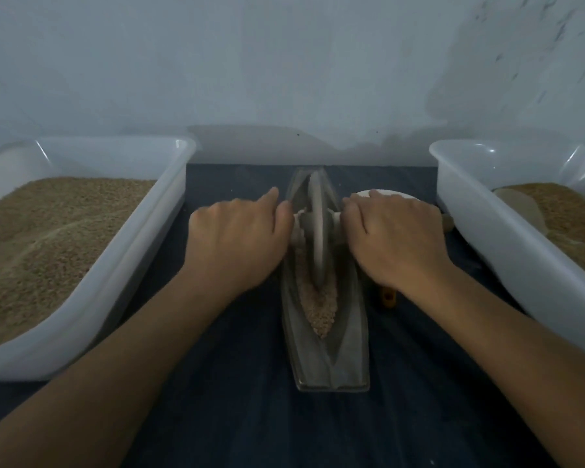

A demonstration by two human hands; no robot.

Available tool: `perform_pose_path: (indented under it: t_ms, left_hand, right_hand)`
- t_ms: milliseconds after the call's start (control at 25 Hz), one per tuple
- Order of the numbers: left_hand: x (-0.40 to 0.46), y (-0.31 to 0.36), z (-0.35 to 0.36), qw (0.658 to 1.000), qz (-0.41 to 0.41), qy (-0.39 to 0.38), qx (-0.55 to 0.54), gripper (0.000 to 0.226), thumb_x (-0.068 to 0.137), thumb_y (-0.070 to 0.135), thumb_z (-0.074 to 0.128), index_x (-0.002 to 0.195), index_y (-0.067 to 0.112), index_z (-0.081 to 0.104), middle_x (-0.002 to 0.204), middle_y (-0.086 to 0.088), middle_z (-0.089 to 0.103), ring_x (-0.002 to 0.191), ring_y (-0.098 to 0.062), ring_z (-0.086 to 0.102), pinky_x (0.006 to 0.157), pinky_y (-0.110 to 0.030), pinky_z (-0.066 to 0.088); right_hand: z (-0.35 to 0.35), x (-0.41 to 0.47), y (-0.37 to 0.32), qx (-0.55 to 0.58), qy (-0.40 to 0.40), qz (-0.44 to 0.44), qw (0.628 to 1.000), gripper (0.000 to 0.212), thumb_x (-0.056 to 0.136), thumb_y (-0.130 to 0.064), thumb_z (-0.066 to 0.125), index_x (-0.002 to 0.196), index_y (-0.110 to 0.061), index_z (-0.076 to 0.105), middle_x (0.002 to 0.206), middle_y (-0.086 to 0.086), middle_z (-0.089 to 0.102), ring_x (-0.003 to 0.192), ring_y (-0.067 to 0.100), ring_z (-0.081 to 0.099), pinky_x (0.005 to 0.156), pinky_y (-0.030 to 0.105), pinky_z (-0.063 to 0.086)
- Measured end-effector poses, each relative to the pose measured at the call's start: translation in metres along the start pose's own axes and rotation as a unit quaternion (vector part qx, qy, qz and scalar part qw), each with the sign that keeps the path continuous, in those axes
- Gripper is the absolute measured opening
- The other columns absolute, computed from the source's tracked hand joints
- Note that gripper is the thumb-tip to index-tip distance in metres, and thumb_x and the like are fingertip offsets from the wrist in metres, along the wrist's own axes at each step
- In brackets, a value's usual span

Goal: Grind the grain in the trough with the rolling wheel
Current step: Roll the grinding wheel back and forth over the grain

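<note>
The wheel [315,228] is plain grey, its trough [331,363] grey too, holding pale tan grain [319,307]. Dark blue cloth [244,383] covers the tabletop. Left tub [142,238] and right tub [487,231] are white, with brown grain.

Axle [335,216] mostly hidden under left hand [237,238] and right hand [394,238]; palms and grip unseen. Hands slightly blurred. Grain [320,305] partly hidden behind wheel [316,228]. White dish [389,194] and orange thing [388,298] mostly covered by right hand and wrist; kind of thing unclear. 2 tubs [142,231] [487,231] cut off by frame edges. Scoop [517,206] partly buried.
</note>
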State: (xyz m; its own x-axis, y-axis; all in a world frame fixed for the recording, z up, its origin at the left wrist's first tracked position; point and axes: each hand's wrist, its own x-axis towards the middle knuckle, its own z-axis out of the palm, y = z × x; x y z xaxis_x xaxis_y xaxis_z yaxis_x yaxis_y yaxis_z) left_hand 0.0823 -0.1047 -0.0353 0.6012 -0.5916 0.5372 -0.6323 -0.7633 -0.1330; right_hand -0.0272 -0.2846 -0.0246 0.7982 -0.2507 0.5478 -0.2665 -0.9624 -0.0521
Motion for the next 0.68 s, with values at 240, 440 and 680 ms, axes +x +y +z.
perform_pose_path:
  t_ms: [240,440,680]
  left_hand:
    - [0.074,-0.01,0.027,0.993,-0.01,-0.114,-0.001,0.022,0.104,0.031,0.03,0.093,0.022,0.046,0.093,-0.003,0.047,0.088,-0.033,0.055,0.069,-0.041,0.036]
    - [0.004,0.002,-0.005,0.999,0.031,-0.004,0.034,0.044,0.109,0.035,0.018,0.111,0.023,0.061,0.075,0.003,0.055,0.061,-0.023,0.05,0.05,-0.031,0.026]
    - [-0.045,-0.005,-0.02,0.994,0.022,0.052,-0.09,0.052,0.111,0.042,0.031,0.145,0.017,0.063,0.093,0.004,0.078,0.064,-0.015,0.067,0.052,-0.028,0.039]
  right_hand:
    - [0.033,0.068,0.011,-0.033,-0.027,0.048,0.998,0.051,0.107,-0.032,0.033,0.062,-0.018,0.052,0.06,0.0,0.046,0.061,0.025,0.05,0.063,0.038,0.035]
    - [0.004,0.005,0.003,0.001,-0.039,0.015,0.999,0.053,0.108,-0.036,0.022,0.075,-0.02,0.061,0.069,-0.005,0.052,0.067,0.02,0.054,0.06,0.036,0.035]
    - [-0.02,-0.036,-0.011,-0.044,0.101,-0.052,0.993,0.049,0.103,-0.031,0.034,0.118,-0.014,0.077,0.119,0.007,0.076,0.115,0.028,0.071,0.082,0.038,0.056]
